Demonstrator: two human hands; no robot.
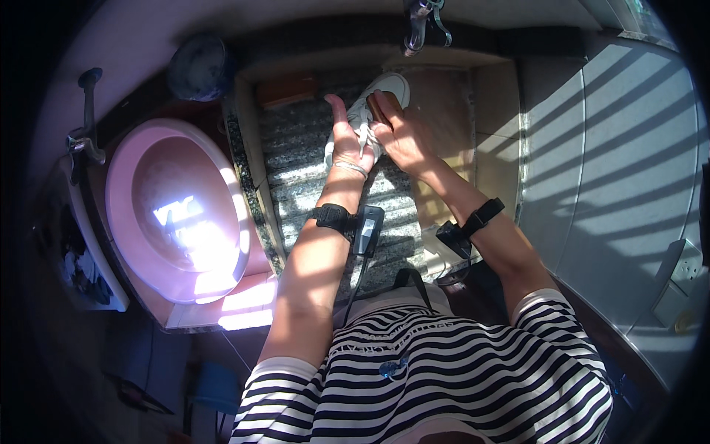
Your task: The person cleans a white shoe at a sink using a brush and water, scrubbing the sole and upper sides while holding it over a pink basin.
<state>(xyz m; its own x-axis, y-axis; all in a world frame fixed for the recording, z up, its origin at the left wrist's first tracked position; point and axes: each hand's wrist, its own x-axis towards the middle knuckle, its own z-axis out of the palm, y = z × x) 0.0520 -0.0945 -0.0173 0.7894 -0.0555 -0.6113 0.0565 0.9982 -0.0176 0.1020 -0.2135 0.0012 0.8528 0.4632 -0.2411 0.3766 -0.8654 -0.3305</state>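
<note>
A white lace-up sneaker [397,84] lies at a slant on the ribbed stone washboard [294,172], its toe pointing away and to the right. My left hand [348,139] is at the shoe's rear and opening, with the thumb raised; its other fingers are hidden, and it appears to hold the shoe. White laces [363,130] hang loosely between my hands. In my right hand [407,141] is a brown scrubbing brush [383,111], held against the shoe's right side. Its bristles are not visible.
A pink basin [119,205] holding water stands left of the stone sink divider [241,161]. A brown block [285,89] lies at the washboard's far left. One metal faucet [419,28] projects at the back, another faucet [86,144] at left. A dark bowl [199,69] sits behind the basin.
</note>
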